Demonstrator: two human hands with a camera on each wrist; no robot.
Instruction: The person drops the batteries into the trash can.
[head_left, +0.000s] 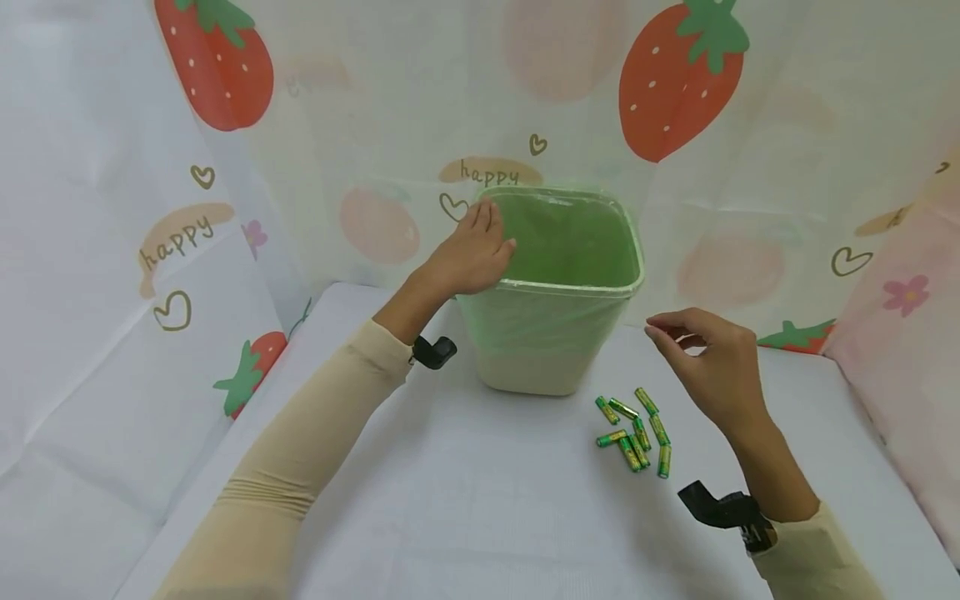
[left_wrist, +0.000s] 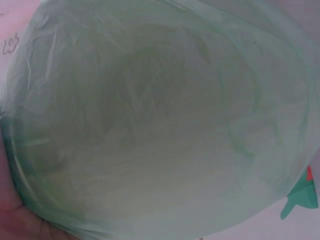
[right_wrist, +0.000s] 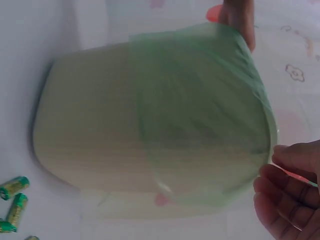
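A pale wastebasket (head_left: 525,367) stands upright, lined with a translucent green bin bag (head_left: 547,312) folded down over its rim. My left hand (head_left: 474,250) rests on the left side of that rim, fingers mostly straight, with the thumb over the opening. The bag's outer side (left_wrist: 150,125) fills most of the left wrist view. Right of the basket, my right hand (head_left: 708,354) hovers with bent fingers, thumb and index tips close together and nothing visible between them. Several green batteries (head_left: 637,433) lie loose on the table below it.
The white table (head_left: 450,500) meets a white backdrop (head_left: 360,142) printed with strawberries just behind the basket. More printed cloth hangs at the left and right sides. Each wrist carries a black strap mount (head_left: 720,507).
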